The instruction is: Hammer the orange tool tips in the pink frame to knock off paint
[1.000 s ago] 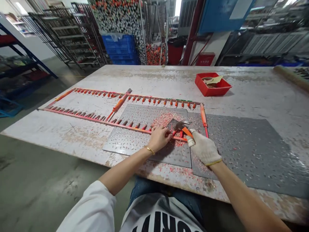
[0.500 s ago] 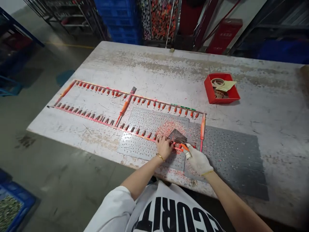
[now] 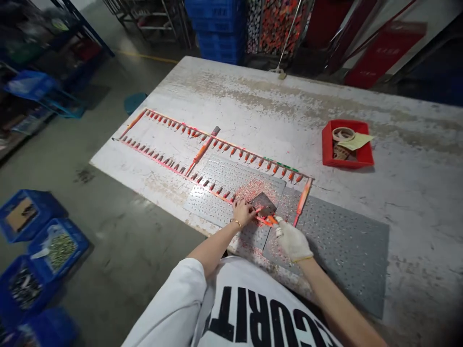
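My right hand, in a white glove, is closed round the orange handle of a scraper with a broad dark blade. The blade lies over a scatter of pink and white chips. My bare left hand is left of the blade, at the near rail of a long paint-stained frame. Its fingers are pinched at a small orange piece beside the blade. Rows of small orange-and-dark pieces with thin wire ends line both long rails of the frame.
Grey dimpled mats lie under the frame's right part. A red box with tape rolls and yellow paper stands on the worn white table. Blue bins sit on the floor at left; blue crates are stacked behind.
The camera view has swung left, bringing more floor bins into sight. The scraper's blade has come down flatter beside my left fingers. Both hands keep their holds.
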Demonstrator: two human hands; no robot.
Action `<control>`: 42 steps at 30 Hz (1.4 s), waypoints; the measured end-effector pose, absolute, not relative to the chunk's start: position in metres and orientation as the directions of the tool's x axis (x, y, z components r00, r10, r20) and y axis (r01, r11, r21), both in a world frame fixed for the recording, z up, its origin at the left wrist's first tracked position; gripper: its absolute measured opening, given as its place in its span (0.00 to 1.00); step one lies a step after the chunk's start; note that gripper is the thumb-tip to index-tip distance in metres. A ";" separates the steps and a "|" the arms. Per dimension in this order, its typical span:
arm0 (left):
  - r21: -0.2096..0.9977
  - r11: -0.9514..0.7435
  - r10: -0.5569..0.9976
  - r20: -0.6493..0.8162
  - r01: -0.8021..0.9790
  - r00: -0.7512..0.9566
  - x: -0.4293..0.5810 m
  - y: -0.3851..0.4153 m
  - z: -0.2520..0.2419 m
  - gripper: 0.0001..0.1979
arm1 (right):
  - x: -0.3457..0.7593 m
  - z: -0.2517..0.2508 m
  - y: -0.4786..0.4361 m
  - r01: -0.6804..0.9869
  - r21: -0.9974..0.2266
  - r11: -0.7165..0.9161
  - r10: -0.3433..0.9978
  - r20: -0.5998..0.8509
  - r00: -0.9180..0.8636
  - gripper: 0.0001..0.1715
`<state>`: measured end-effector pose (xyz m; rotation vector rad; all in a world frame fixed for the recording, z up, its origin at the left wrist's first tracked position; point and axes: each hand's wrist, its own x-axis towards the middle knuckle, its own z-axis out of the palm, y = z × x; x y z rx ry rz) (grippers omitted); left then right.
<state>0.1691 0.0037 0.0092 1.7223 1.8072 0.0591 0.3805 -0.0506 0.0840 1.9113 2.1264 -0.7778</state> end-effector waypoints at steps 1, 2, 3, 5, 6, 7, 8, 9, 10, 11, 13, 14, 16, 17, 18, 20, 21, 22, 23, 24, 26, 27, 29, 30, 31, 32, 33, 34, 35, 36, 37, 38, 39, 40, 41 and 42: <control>0.437 0.145 0.912 -0.406 0.887 0.051 0.169 0.004 0.010 0.09 | 0.384 0.087 -0.049 0.962 -0.271 0.044 0.880 -0.446 -0.166 0.26; 0.432 0.142 0.913 -0.405 0.891 0.051 0.169 0.004 0.011 0.09 | 0.386 0.092 -0.048 0.960 -0.277 0.043 0.890 -0.427 -0.163 0.28; 0.428 0.135 0.913 -0.404 0.893 0.055 0.170 0.004 0.012 0.09 | 0.386 0.096 -0.048 0.960 -0.277 0.034 0.900 -0.409 -0.150 0.29; 0.429 0.115 0.913 -0.402 0.896 0.075 0.169 0.005 0.012 0.09 | 0.378 0.102 -0.049 0.965 -0.263 0.003 0.912 -0.396 -0.111 0.30; 0.433 0.104 0.913 -0.399 0.895 0.087 0.169 0.005 0.011 0.09 | 0.372 0.103 -0.050 0.968 -0.251 -0.015 0.910 -0.404 -0.091 0.30; 0.440 0.095 0.913 -0.396 0.893 0.098 0.169 0.005 0.011 0.09 | 0.365 0.102 -0.052 0.972 -0.235 -0.031 0.904 -0.421 -0.072 0.29; 0.450 0.087 0.914 -0.392 0.889 0.109 0.168 0.005 0.010 0.10 | 0.359 0.100 -0.053 0.975 -0.216 -0.045 0.896 -0.441 -0.056 0.28; 0.462 0.082 0.914 -0.388 0.883 0.118 0.168 0.005 0.009 0.10 | 0.354 0.098 -0.054 0.979 -0.195 -0.055 0.886 -0.461 -0.042 0.28; 0.475 0.081 0.914 -0.385 0.876 0.124 0.169 0.005 0.008 0.10 | 0.352 0.095 -0.055 0.983 -0.173 -0.059 0.877 -0.479 -0.031 0.27; 0.487 0.085 0.915 -0.384 0.869 0.126 0.169 0.005 0.008 0.11 | 0.352 0.093 -0.055 0.987 -0.153 -0.057 0.871 -0.491 -0.026 0.28; 0.505 0.097 0.915 -0.384 0.857 0.123 0.170 0.005 0.007 0.10 | 0.357 0.094 -0.054 0.991 -0.132 -0.034 0.867 -0.497 -0.036 0.27; 0.511 0.102 0.916 -0.384 0.854 0.120 0.171 0.005 0.006 0.10 | 0.361 0.096 -0.053 0.991 -0.131 -0.020 0.870 -0.490 -0.047 0.27; 0.511 0.106 0.917 -0.381 0.853 0.114 0.171 0.004 0.005 0.09 | 0.370 0.102 -0.051 0.990 -0.144 0.000 0.885 -0.461 -0.067 0.28; 0.506 0.105 0.918 -0.381 0.856 0.112 0.171 0.005 0.005 0.09 | 0.372 0.105 -0.051 0.988 -0.152 -0.001 0.895 -0.441 -0.067 0.29; 0.498 0.104 0.917 -0.382 0.861 0.110 0.170 0.005 0.005 0.09 | 0.374 0.106 -0.051 0.987 -0.161 -0.006 0.904 -0.423 -0.063 0.29; 0.481 0.101 0.916 -0.387 0.871 0.108 0.170 0.005 0.004 0.10 | 0.371 0.104 -0.052 0.984 -0.176 -0.020 0.912 -0.407 -0.054 0.29; 0.474 0.096 0.915 -0.387 0.875 0.109 0.170 0.006 0.003 0.11 | 0.368 0.100 -0.052 0.983 -0.182 -0.024 0.910 -0.412 -0.054 0.29; 0.470 0.091 0.916 -0.386 0.878 0.111 0.170 0.006 0.003 0.11 | 0.365 0.095 -0.052 0.982 -0.187 -0.024 0.903 -0.425 -0.059 0.28; 0.467 0.086 0.917 -0.383 0.880 0.113 0.170 0.006 0.002 0.11 | 0.362 0.091 -0.051 0.982 -0.190 -0.020 0.895 -0.441 -0.068 0.28; 0.466 0.081 0.919 -0.378 0.881 0.115 0.171 0.006 0.002 0.11 | 0.359 0.086 -0.050 0.982 -0.190 -0.016 0.887 -0.456 -0.074 0.27; 0.463 0.077 0.923 -0.368 0.883 0.113 0.172 0.005 0.001 0.11 | 0.359 0.081 -0.050 0.983 -0.185 -0.009 0.880 -0.468 -0.080 0.26; 0.460 0.076 0.925 -0.363 0.884 0.109 0.173 0.005 0.002 0.11 | 0.360 0.081 -0.050 0.983 -0.182 -0.006 0.883 -0.463 -0.080 0.26; 0.455 0.078 0.931 -0.352 0.887 0.098 0.174 0.004 0.002 0.12 | 0.365 0.084 -0.053 0.984 -0.176 -0.007 0.898 -0.434 -0.072 0.27; 0.452 0.079 0.934 -0.346 0.889 0.093 0.175 0.003 0.003 0.12 | 0.366 0.087 -0.054 0.985 -0.174 -0.008 0.906 -0.418 -0.067 0.29; 0.448 0.078 0.937 -0.339 0.891 0.088 0.175 0.003 0.003 0.11 | 0.367 0.089 -0.056 0.985 -0.172 -0.008 0.912 -0.406 -0.063 0.30; 0.444 0.077 0.939 -0.334 0.893 0.085 0.176 0.002 0.003 0.11 | 0.367 0.089 -0.057 0.985 -0.171 -0.007 0.914 -0.401 -0.063 0.30; 0.440 0.077 0.940 -0.331 0.895 0.081 0.177 0.002 0.003 0.11 | 0.366 0.089 -0.058 0.985 -0.171 -0.003 0.913 -0.403 -0.068 0.30; 0.436 0.079 0.941 -0.330 0.897 0.078 0.177 0.002 0.003 0.11 | 0.365 0.087 -0.058 0.985 -0.172 0.005 0.907 -0.414 -0.076 0.29; 0.432 0.081 0.941 -0.330 0.898 0.073 0.178 0.002 0.003 0.11 | 0.363 0.084 -0.056 0.985 -0.173 0.014 0.899 -0.429 -0.088 0.28; 0.428 0.085 0.941 -0.332 0.900 0.069 0.178 0.002 0.003 0.11 | 0.361 0.081 -0.054 0.985 -0.174 0.022 0.891 -0.443 -0.098 0.27; 0.426 0.088 0.941 -0.333 0.900 0.066 0.179 0.002 0.002 0.11 | 0.360 0.078 -0.052 0.985 -0.173 0.028 0.885 -0.453 -0.105 0.26; 0.424 0.090 0.940 -0.334 0.901 0.064 0.179 0.003 0.002 0.11 | 0.359 0.077 -0.050 0.985 -0.171 0.034 0.882 -0.457 -0.110 0.26; 0.424 0.091 0.940 -0.334 0.901 0.062 0.179 0.003 0.002 0.11 | 0.360 0.077 -0.048 0.985 -0.170 0.038 0.884 -0.454 -0.112 0.26; 0.424 0.091 0.941 -0.333 0.901 0.062 0.180 0.003 0.002 0.11 | 0.361 0.079 -0.047 0.985 -0.168 0.040 0.889 -0.443 -0.112 0.26; 0.424 0.090 0.941 -0.332 0.901 0.062 0.180 0.003 0.002 0.12 | 0.363 0.082 -0.047 0.985 -0.167 0.041 0.897 -0.428 -0.110 0.27; 0.425 0.091 0.942 -0.331 0.901 0.061 0.180 0.003 0.002 0.12 | 0.365 0.086 -0.047 0.986 -0.164 0.039 0.906 -0.411 -0.104 0.27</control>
